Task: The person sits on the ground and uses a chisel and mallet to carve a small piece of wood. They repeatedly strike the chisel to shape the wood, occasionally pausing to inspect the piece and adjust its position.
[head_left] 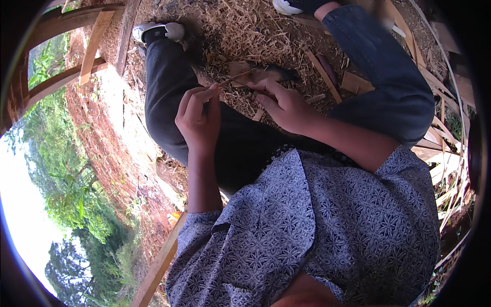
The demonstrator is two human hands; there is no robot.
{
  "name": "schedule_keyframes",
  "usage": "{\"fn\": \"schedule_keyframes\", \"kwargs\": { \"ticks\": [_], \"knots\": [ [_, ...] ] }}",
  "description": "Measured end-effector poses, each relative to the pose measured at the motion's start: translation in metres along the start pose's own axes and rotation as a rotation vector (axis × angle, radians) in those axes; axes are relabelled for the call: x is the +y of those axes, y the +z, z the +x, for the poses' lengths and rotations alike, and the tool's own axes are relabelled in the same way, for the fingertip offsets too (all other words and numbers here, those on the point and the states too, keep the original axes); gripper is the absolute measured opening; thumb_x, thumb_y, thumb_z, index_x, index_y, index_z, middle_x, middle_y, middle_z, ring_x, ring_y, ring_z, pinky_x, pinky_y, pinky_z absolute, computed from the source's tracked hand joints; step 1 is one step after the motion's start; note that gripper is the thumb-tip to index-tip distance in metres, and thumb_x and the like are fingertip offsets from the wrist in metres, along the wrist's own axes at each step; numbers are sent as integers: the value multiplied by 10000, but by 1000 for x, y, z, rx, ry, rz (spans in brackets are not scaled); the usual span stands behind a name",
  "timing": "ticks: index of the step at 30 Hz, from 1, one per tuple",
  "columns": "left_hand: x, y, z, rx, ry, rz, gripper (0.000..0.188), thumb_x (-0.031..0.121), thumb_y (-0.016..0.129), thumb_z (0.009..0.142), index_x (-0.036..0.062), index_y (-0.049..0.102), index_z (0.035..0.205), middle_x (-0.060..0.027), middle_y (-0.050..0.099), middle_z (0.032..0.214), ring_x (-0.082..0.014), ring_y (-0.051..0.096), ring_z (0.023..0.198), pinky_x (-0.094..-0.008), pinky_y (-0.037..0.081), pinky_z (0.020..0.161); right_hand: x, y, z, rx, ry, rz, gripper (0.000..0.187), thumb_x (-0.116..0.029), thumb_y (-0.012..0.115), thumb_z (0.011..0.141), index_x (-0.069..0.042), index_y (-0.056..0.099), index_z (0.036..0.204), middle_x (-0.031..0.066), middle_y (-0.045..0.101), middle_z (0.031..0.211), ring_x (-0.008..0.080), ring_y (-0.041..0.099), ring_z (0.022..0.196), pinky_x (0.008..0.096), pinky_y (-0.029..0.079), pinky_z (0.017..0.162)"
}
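A thin brown strip [233, 80], which looks like wood or bamboo, reaches out from the pinched fingertips of my left hand [198, 117]. My right hand [289, 106] is closed just to its right, with the thumb and forefinger pressed together. From those fingers a slim dark piece [241, 83] points toward the strip and seems to meet it; whether it is a blade or another sliver I cannot make out. Both hands are raised between my spread knees, above ground littered with shavings.
Pale wood shavings [255, 33] cover the ground, with a flat stick [323, 75] and a wood offcut [356, 83] among them. Long strips [450, 176] pile up at my right. Wooden beams [96, 43] form a frame at the far left, beside a red earth slope [102, 138].
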State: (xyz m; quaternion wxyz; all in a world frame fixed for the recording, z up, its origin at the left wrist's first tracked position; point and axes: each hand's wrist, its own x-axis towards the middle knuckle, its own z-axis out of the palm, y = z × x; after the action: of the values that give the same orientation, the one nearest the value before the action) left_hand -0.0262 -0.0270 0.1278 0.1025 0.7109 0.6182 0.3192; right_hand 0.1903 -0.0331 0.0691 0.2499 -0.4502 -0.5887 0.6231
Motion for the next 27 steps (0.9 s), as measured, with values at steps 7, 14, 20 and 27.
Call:
{"fn": "schedule_keyframes", "kwargs": {
  "ticks": [7, 14, 20, 27],
  "knots": [
    [-2, 0, -1, 0, 30, 29, 160, -45, 812, 821, 62, 729, 907, -84, 725, 876, -198, 713, 781, -305, 550, 670, 16, -1, 11, 74, -69, -42, 341, -229, 559, 1074, -71, 599, 1373, 103, 724, 1036, 207, 710, 879, 341, 518, 794],
    [0, 2, 5, 3, 35, 8, 163, -60, 801, 823, 65, 731, 902, -83, 727, 887, -199, 714, 796, -310, 550, 678, 2, -14, 9, 2, -91, -58, 336, -216, 567, 1067, -73, 599, 1369, 136, 726, 1033, 203, 688, 777, 351, 505, 732],
    [6, -1, -1, -4, 30, -1, 157, -57, 800, 828, 63, 727, 896, -80, 728, 891, -200, 712, 785, -302, 548, 671, -12, -15, 5, -16, -73, -123, 342, -219, 568, 1069, -87, 590, 1383, 126, 722, 996, 199, 696, 779, 364, 507, 722],
    [4, 1, -2, -12, -2, 23, 150, -33, 811, 833, 68, 723, 902, -80, 732, 904, -200, 719, 789, -303, 559, 668, -2, -10, -1, -32, -51, -30, 336, -237, 557, 1077, -71, 590, 1367, 114, 735, 1020, 211, 742, 894, 369, 537, 782]
  ]
}}
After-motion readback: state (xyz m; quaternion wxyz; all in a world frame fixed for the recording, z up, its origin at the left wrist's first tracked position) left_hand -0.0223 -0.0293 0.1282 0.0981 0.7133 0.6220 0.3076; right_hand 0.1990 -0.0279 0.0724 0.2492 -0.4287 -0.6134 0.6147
